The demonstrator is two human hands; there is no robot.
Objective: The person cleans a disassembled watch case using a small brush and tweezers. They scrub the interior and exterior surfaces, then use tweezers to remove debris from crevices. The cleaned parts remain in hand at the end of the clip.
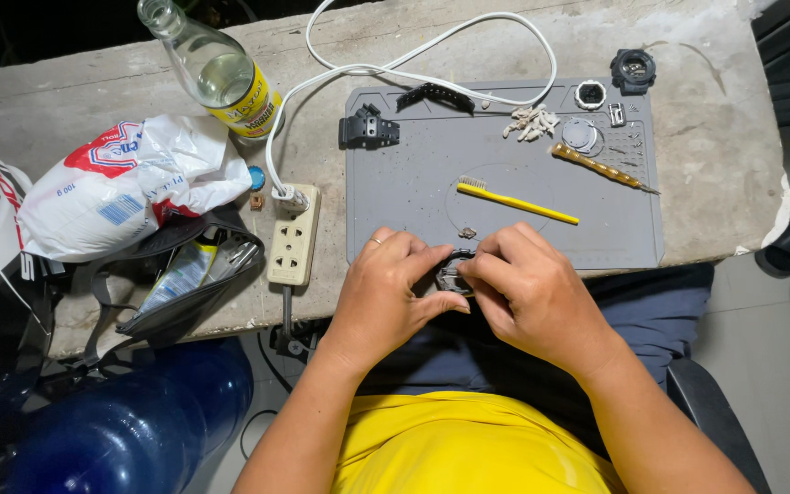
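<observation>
Both my hands meet at the near edge of a grey work mat. My left hand and my right hand together pinch a small dark watch case part, mostly hidden by my fingers. A yellow toothbrush lies on the mat just beyond my hands. Farther back on the mat sit a black watch strap piece, another strap piece, a round case back, a pile of small pale bits and a brass-handled screwdriver.
A white power strip with a white cable lies left of the mat. A glass bottle, a white plastic bag, a black pouch and a blue water jug stand at left. A black watch body sits back right.
</observation>
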